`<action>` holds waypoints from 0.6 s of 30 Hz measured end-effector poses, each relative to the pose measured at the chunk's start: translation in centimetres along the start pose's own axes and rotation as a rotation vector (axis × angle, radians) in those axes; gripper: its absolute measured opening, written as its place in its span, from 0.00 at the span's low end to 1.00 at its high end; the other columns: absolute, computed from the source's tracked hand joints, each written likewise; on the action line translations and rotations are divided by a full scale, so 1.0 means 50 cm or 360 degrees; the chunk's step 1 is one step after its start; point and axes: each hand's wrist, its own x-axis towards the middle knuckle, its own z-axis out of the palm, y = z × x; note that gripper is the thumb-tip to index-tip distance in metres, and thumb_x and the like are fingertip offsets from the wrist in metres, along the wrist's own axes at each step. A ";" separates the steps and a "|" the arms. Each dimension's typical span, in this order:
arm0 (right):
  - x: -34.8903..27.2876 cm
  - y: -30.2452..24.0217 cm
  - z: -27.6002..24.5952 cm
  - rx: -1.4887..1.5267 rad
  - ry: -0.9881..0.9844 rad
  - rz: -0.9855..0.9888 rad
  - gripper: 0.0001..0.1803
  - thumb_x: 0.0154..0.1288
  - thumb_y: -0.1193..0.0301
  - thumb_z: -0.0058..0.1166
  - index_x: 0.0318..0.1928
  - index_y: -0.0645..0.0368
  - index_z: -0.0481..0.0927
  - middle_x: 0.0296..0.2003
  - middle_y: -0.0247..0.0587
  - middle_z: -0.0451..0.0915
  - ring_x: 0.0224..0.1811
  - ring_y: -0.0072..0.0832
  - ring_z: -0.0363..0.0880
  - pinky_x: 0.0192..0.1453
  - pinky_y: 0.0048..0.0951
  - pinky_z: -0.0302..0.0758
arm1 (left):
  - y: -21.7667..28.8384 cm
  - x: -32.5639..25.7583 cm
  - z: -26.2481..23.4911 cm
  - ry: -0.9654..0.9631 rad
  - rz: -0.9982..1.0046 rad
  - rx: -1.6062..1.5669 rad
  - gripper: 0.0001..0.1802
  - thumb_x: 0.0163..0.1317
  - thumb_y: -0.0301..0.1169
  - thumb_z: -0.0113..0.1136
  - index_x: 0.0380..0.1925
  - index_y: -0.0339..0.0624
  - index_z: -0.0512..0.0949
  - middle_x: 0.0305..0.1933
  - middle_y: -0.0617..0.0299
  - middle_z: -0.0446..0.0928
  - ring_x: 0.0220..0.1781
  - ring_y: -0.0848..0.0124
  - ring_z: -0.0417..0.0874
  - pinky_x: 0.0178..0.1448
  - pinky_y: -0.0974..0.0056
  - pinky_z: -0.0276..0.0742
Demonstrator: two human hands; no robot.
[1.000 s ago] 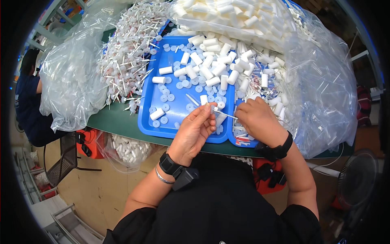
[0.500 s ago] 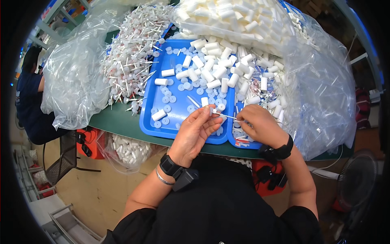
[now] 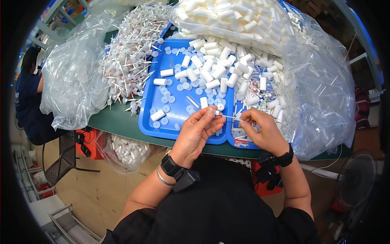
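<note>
Over the front edge of the left blue tray [image 3: 180, 138], my left hand [image 3: 194, 132] pinches a small white piece between thumb and fingers. From it a thin white stick [image 3: 230, 117] runs to the right. The stick's other end is between the thumb and fingertips of my right hand [image 3: 263, 129], closed above the right blue tray [image 3: 232, 140]. White cylinders [image 3: 206, 75] and flat translucent discs [image 3: 190, 109] lie loose in the left tray. Thin sticks [image 3: 260, 83] and more cylinders are heaped in the right one. My fingers partly hide the white piece.
Left of the trays is a heap of sticks with discs on them [image 3: 130, 57]. A plastic bag of white cylinders [image 3: 235, 16] lies at the back. Transparent bags [image 3: 321, 93] flank both sides of the green table [image 3: 118, 122]. A person [image 3: 30, 97] sits far left.
My right hand has shifted slightly right and down, and its fingers have moved along the stick away from my left hand. My left hand stays nearly in place.
</note>
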 end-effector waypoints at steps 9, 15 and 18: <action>0.001 0.005 0.002 -0.0133 0.0054 -0.0049 0.07 0.67 0.75 0.65 0.41 0.61 0.80 0.31 0.41 0.84 0.32 0.36 0.83 0.41 0.36 0.76 | 0.003 -0.002 0.001 0.0028 0.0013 0.0001 0.18 0.76 0.33 0.61 0.58 0.32 0.78 0.49 0.51 0.85 0.54 0.63 0.88 0.60 0.64 0.87; 0.013 -0.002 0.002 -0.0449 0.0216 -0.0431 0.07 0.63 0.76 0.67 0.38 0.60 0.80 0.28 0.41 0.80 0.31 0.40 0.79 0.40 0.39 0.74 | 0.001 -0.001 0.000 0.0029 -0.0008 -0.0045 0.18 0.76 0.33 0.61 0.59 0.32 0.78 0.49 0.51 0.85 0.54 0.63 0.88 0.61 0.63 0.87; 0.014 -0.002 0.003 -0.0500 0.0262 -0.0492 0.08 0.62 0.76 0.68 0.37 0.59 0.80 0.27 0.41 0.80 0.30 0.41 0.79 0.39 0.40 0.74 | 0.001 -0.002 -0.001 0.0031 -0.0020 -0.0078 0.18 0.76 0.32 0.61 0.59 0.32 0.78 0.50 0.50 0.85 0.54 0.62 0.88 0.61 0.63 0.87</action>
